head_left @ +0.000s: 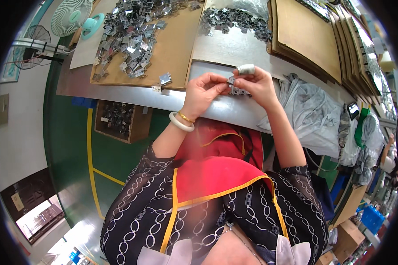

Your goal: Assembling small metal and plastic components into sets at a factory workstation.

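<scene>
Both my hands meet over the near edge of the metal table (163,95). Between the fingertips of my left hand (205,92) and my right hand (258,88) is a small metal piece (231,80), partly hidden by the fingers. Each hand is closed in a pinch on it. White tape (246,69) wraps one finger of my right hand. Just below the hands, a few more small metal pieces (239,92) lie on the table. To the left, a heap of flat metal pieces (132,44) covers part of a cardboard sheet (174,53).
Another pile of dark metal pieces (236,22) lies at the far middle. Stacked cardboard sheets (307,31) stand at the right, with grey cloth and plastic (311,104) nearer. A fan (72,17) is at the far left. Below the table edge sits a box of metal pieces (141,126).
</scene>
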`<move>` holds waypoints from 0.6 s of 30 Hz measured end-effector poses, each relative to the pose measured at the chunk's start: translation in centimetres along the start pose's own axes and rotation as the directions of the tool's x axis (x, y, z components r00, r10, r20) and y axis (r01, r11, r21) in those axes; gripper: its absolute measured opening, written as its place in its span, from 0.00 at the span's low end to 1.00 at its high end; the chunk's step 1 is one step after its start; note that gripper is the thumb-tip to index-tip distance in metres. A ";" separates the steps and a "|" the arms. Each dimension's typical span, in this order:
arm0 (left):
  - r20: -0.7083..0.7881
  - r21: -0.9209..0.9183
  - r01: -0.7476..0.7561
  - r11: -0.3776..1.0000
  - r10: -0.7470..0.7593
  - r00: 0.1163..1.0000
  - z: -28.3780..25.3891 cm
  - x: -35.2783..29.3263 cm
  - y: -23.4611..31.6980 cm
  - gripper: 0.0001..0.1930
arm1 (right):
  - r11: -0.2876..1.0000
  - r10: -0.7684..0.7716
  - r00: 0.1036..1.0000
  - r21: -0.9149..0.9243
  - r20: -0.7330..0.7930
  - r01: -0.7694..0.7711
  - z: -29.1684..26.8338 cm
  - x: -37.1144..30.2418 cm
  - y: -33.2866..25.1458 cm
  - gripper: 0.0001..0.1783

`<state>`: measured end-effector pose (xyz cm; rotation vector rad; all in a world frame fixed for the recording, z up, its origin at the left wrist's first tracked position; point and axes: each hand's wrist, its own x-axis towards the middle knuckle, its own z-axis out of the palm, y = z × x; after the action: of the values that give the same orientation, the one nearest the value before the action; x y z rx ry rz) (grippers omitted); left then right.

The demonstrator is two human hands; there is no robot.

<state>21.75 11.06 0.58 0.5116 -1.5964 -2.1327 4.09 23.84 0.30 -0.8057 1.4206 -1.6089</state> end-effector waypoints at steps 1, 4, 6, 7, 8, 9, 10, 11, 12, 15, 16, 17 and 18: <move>0.018 -0.011 0.006 1.000 -0.005 1.000 0.1 -0.3 -0.2 0.08 | 0.996 -0.069 0.997 -0.054 -0.046 0.066 0.6 -0.8 -0.1 0.18; -0.016 -0.028 -0.032 0.999 0.031 0.999 0.5 -1.1 -0.7 0.05 | 0.946 -0.263 0.963 -0.212 -0.057 0.245 1.7 -2.3 -0.7 0.17; -0.040 -0.010 -0.048 0.999 0.048 0.998 0.5 -1.8 -0.5 0.05 | 0.781 -0.404 0.915 -0.519 0.005 0.348 2.6 -3.0 -1.9 0.16; -0.042 0.106 -0.078 0.991 0.082 0.996 0.5 -2.2 -0.3 0.05 | 0.783 -0.402 0.916 -0.514 0.011 0.350 2.9 -3.3 -2.1 0.16; -0.041 0.223 -0.106 0.969 0.118 0.992 0.3 -2.5 0.0 0.04 | 0.648 -0.489 0.867 -0.625 0.096 0.435 3.0 -3.4 -2.2 0.15; -0.053 0.229 -0.105 0.968 0.120 0.991 0.3 -2.9 0.3 0.04 | 0.490 -0.556 0.808 -0.709 0.193 0.507 3.2 -3.5 -2.1 0.15; -0.016 0.370 -0.161 0.915 0.179 0.984 0.5 -3.2 0.6 0.05 | 0.415 -0.589 0.772 -0.730 0.239 0.543 3.3 -3.6 -1.8 0.15; 0.032 0.500 -0.215 0.839 0.231 0.973 0.6 -3.4 0.9 0.05 | 0.418 -0.589 0.769 -0.720 0.250 0.554 3.4 -3.7 -1.8 0.15; 0.092 0.547 -0.330 0.769 0.337 0.937 0.3 -3.4 0.6 0.06 | 0.372 -0.595 0.757 -0.742 0.270 0.557 3.7 -3.9 -1.8 0.15; 0.114 0.546 -0.321 0.774 0.311 0.943 0.3 -4.0 0.3 0.06 | 0.337 -0.572 0.766 -0.767 0.295 0.546 3.8 -4.8 -1.6 0.15; 0.154 0.552 -0.370 0.747 0.345 0.926 0.0 -4.2 0.5 0.08 | 0.382 -0.539 0.799 -0.769 0.265 0.513 3.7 -5.1 -1.2 0.15; 0.147 0.555 -0.366 0.747 0.345 0.927 -0.4 -4.3 0.9 0.08 | 0.423 -0.499 0.834 -0.774 0.235 0.471 3.5 -5.2 -0.7 0.15; 0.097 0.625 -0.317 0.713 0.331 0.938 -0.9 -4.6 1.6 0.09 | 0.426 -0.497 0.834 -0.771 0.239 0.474 3.3 -5.4 -0.4 0.15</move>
<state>26.31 12.39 2.06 0.4021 -2.2033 -1.2861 9.34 27.10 1.49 -1.9052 2.1167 -1.2690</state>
